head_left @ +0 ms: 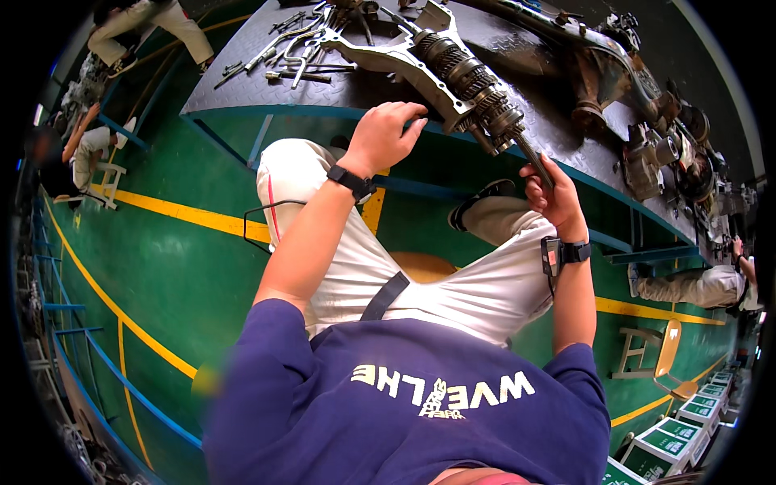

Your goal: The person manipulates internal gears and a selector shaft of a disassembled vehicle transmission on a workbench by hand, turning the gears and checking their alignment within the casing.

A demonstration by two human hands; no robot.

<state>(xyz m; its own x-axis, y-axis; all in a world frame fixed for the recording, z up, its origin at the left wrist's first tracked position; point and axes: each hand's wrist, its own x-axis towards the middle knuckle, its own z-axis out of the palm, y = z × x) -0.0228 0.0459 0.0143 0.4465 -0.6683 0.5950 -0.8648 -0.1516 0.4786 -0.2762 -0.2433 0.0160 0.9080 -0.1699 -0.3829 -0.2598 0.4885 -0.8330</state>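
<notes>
On the table's near edge lies a gearbox shaft assembly [467,74], a stack of dark metal gears set against a pale, flat-flanged housing [404,58]. Its thin splined end [529,153] sticks out toward me past the edge. My right hand [553,192] is wrapped round that shaft end, thumb lying along it. My left hand [386,136] hovers by the table edge, left of the gears. Its fingers are bent, with a gap between thumb and forefinger, and nothing shows in them. Whether its fingertips touch the housing I cannot tell.
Wrenches and sockets [295,52] lie on the table's [234,95] left part. A large rusty axle casing [588,97] and other metal parts [647,158] sit to the right. Other people [699,287] are at both sides. A wooden chair [668,347] and boxes [667,444] stand at the right.
</notes>
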